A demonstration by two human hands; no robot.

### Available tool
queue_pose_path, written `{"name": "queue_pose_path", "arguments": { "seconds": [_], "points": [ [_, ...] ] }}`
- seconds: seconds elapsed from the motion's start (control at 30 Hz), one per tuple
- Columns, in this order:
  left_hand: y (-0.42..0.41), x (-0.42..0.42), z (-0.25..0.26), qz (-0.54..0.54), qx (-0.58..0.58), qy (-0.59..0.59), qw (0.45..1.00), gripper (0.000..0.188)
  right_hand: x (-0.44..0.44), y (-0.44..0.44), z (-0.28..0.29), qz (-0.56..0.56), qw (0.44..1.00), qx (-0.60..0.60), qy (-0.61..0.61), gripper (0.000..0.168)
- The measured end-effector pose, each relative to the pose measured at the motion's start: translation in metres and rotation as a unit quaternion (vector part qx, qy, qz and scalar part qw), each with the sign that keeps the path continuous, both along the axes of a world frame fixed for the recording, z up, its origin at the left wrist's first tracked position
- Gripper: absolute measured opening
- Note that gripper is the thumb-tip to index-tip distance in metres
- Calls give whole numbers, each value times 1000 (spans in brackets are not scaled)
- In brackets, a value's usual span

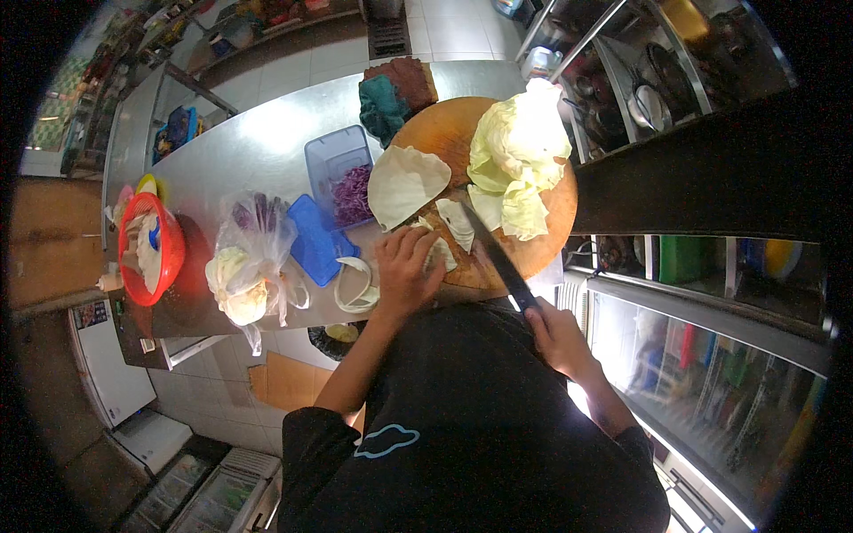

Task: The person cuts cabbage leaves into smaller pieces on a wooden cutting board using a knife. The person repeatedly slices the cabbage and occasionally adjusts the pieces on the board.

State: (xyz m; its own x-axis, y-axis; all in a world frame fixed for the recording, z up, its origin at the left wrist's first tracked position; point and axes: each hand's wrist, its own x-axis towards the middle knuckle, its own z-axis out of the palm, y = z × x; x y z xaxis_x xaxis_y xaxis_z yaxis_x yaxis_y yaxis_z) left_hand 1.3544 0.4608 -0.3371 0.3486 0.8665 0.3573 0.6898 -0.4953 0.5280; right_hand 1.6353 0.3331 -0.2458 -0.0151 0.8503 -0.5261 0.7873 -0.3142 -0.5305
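Note:
My right hand (560, 340) grips the handle of a kitchen knife (496, 256), its dark blade angled up and left over the round wooden chopping board (560, 233). The blade's tip lies beside a cut piece of pale cabbage leaf (457, 223). At the board's near left edge, my left hand (408, 266) holds a cabbage leaf piece (440, 254) between thumb and fingers, which partly hide it. A large pale leaf (408, 186) lies beyond that hand. Most of a green cabbage head (516, 143) sits at the far right, with loose leaves (525, 210) in front.
Left of the board are a clear plastic container (336, 150) with shredded purple cabbage (352, 194), a blue lid (320, 243) and a plastic bag with cabbage (240, 286). A red basket (174, 250) stands further left. Folded cloths (386, 103) lie behind the board.

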Motion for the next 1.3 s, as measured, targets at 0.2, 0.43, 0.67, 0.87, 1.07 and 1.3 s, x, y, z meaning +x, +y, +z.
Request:
{"name": "queue_pose_path", "arguments": {
  "seconds": [0.2, 0.43, 0.67, 0.87, 1.07, 1.3],
  "points": [
    [13, 50, 7, -8, 13, 60, 998, 42, 2, 6, 14, -124, 988, -12, 94, 31],
    [2, 32, -16, -178, -7, 62, 982, 46, 11, -3, 13, -63, 997, 22, 42, 26],
    [2, 24, 7, -224, -36, 56, 972, 38, 16, -10, 5, 29, 996, -36, -81, 25],
    [-1, 20, -2, -233, -42, 78, 968, 53, 11, -7, 11, 53, 992, -44, -108, 25],
    [-3, 22, -7, -223, -31, 61, 972, 48, 3, -17, -22, 31, 996, 6, -80, 22],
    [-7, 24, -6, -201, -61, 40, 977, 44, -2, 6, -31, 34, 995, -9, -88, 26]
  ]
}}
